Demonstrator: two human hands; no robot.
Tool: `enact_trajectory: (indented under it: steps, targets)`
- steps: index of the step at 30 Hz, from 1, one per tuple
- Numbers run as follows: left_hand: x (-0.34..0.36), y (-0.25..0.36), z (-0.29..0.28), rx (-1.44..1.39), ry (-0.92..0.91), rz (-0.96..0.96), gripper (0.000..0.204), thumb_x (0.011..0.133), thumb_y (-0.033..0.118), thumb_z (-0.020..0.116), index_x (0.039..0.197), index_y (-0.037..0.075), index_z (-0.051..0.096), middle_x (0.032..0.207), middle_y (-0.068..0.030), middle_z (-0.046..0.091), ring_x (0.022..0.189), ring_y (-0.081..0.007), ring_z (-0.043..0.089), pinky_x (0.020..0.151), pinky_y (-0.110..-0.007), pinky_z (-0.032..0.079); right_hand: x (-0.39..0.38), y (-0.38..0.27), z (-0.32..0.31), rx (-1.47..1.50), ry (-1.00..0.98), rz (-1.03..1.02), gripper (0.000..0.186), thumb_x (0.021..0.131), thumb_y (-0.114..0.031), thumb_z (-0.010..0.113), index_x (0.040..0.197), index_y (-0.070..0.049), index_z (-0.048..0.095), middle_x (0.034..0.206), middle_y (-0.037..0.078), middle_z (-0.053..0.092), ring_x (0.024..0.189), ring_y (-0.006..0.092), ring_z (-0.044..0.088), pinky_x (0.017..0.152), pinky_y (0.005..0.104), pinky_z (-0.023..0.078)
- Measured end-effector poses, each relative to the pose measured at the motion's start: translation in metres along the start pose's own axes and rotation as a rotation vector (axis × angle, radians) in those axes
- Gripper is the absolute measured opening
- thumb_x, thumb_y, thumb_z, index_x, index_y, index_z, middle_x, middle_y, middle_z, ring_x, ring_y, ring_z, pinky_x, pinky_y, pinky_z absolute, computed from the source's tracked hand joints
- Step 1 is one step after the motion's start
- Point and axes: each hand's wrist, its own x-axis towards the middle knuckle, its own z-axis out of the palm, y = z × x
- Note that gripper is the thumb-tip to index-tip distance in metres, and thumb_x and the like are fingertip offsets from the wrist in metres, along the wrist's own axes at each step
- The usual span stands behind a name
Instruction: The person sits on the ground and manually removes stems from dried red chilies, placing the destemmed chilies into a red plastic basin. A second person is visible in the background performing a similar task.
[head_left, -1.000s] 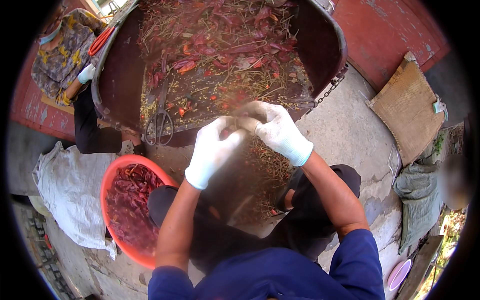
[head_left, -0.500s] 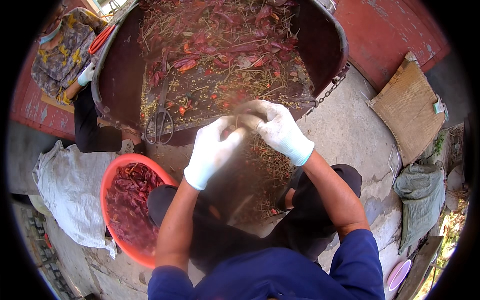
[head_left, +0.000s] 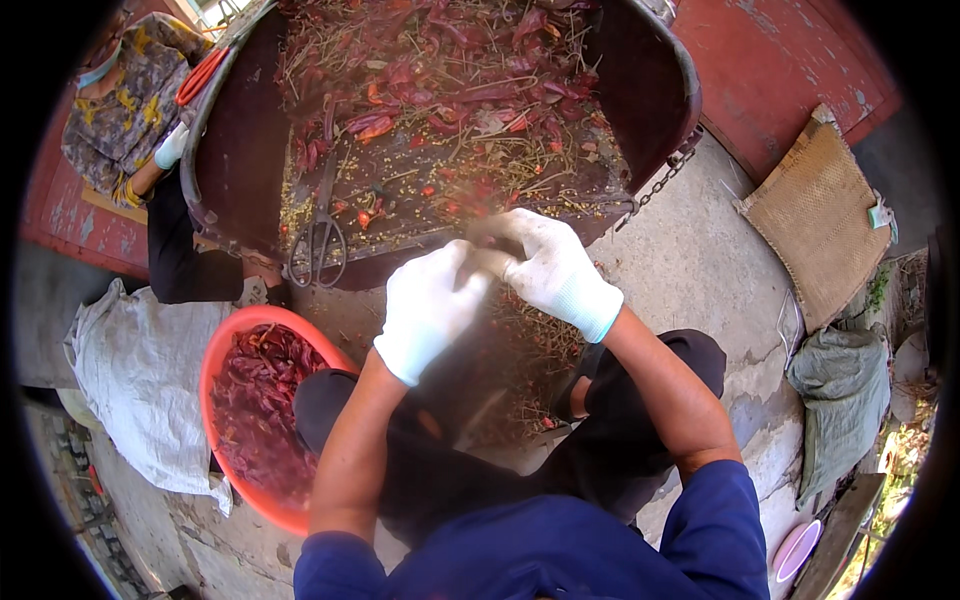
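My left hand (head_left: 430, 305) and my right hand (head_left: 535, 268), in white gloves with pale blue cuffs, meet at the centre before the dark metal bin's front lip. Their fingers are curled and pressed together; what is between them is blurred and partly hidden. Dried red chilli peppers (head_left: 460, 95), stems and seeds lie in the bin (head_left: 232, 160). Black-handled shears (head_left: 318, 255) rest at its front left. Below my hands, stems and red bits (head_left: 530, 360) are scattered on the ground. An orange basin (head_left: 215, 435) of red chillies stands beside my left leg.
A co-worker (head_left: 125, 120) in patterned clothing sits at the left, with a gloved hand (head_left: 172, 147) by the bin's rim. A white sack (head_left: 140, 400) lies left. Right are a red board (head_left: 770, 60), a woven mat (head_left: 805, 220), a grey-green sack (head_left: 838, 410) and a pink basin (head_left: 797, 550).
My left hand has moved slightly right and its fingers are curled more tightly. My right hand's fingers have shifted a little, still against the left's. The rest looks much the same.
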Motion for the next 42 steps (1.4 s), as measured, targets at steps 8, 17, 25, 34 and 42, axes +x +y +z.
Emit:
enact_trajectory:
  steps: [8,17,25,34,42]
  targets:
    - [-0.007,-0.006,0.008,0.253,-0.117,0.1,0.019,0.084,0.023,0.067,0.095,0.008,0.065,0.078,-0.0132,0.066,0.076,-0.0349,0.068,0.066,-0.044,0.053,-0.007,0.01,0.009,-0.21,-0.058,-0.155,0.022,0.087,-0.02,0.069,0.106,-0.007,0.07,0.096,0.014,0.067,0.09,0.0336,0.067,0.081,0.0409,0.054]
    - [-0.013,-0.011,0.013,0.39,-0.337,0.188,0.021,0.085,0.025,0.067,0.085,0.004,0.064,0.08,-0.0143,0.067,0.075,-0.0342,0.068,0.066,-0.045,0.054,-0.019,0.01,0.014,-0.406,-0.226,-0.219,0.014,0.087,-0.013,0.065,0.098,-0.005,0.063,0.091,0.015,0.065,0.085,0.0367,0.067,0.074,0.0442,0.054]
    - [-0.01,-0.011,0.018,0.414,-0.342,0.236,0.021,0.085,0.024,0.067,0.082,0.004,0.064,0.076,-0.0142,0.067,0.071,-0.034,0.068,0.063,-0.045,0.054,-0.022,0.021,0.012,-0.357,-0.195,-0.268,0.013,0.083,-0.012,0.066,0.094,-0.005,0.062,0.088,0.016,0.065,0.085,0.0362,0.066,0.074,0.0445,0.054]
    - [-0.003,-0.006,0.008,0.197,-0.171,0.209,0.017,0.088,0.022,0.069,0.092,0.006,0.065,0.08,-0.0156,0.066,0.077,-0.0338,0.068,0.068,-0.044,0.053,-0.008,0.016,-0.001,-0.31,-0.09,-0.264,0.017,0.087,-0.021,0.068,0.097,-0.007,0.07,0.087,0.015,0.068,0.087,0.0346,0.067,0.077,0.0436,0.054]
    - [-0.001,-0.016,-0.003,-0.394,-0.252,-0.073,0.026,0.099,0.024,0.064,0.101,-0.002,0.067,0.069,-0.0009,0.06,0.061,-0.0075,0.054,0.055,-0.025,0.045,0.001,0.003,-0.021,0.266,-0.122,0.143,0.021,0.089,-0.024,0.07,0.097,-0.007,0.077,0.09,0.017,0.073,0.083,0.0307,0.071,0.076,0.0361,0.056]
